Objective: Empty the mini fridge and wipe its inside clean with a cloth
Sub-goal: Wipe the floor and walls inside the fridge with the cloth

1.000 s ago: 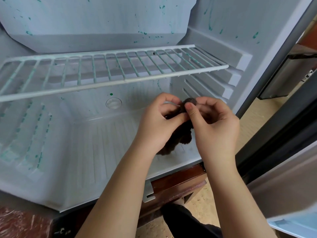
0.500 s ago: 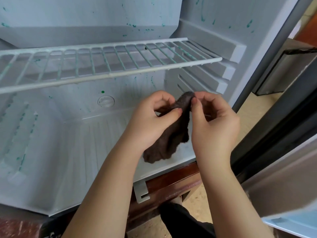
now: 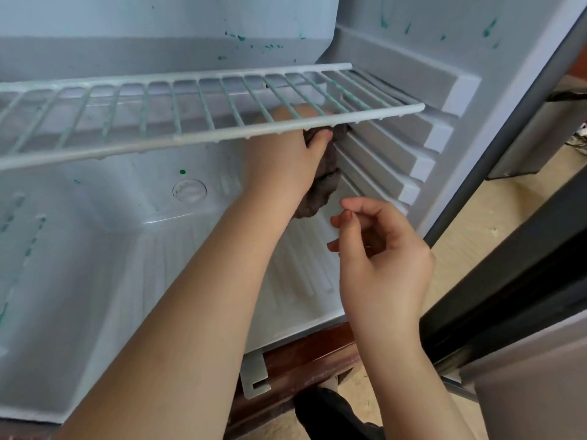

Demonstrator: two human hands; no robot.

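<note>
The mini fridge point(image 3: 133, 281) stands open, its white inside flecked with green stains. My left hand point(image 3: 286, 154) reaches in under the wire shelf point(image 3: 197, 122) and grips a dark brown cloth point(image 3: 320, 192) against the ribbed right wall point(image 3: 381, 160). The shelf hides its fingertips. Lower and nearer to me, my right hand point(image 3: 381, 265) hovers in front of the fridge floor with fingers loosely curled and nothing in it.
The fridge's dark door point(image 3: 514, 281) stands open at the right. A round drain plug point(image 3: 189, 190) sits on the back step. A white bracket point(image 3: 254, 373) hangs from the front edge above a brown wooden base point(image 3: 301, 357). A tan floor lies to the right.
Both hands held the cloth in front of the fridge before. My right hand has let go and dropped back, and my left hand has carried the cloth up to the right wall under the shelf.
</note>
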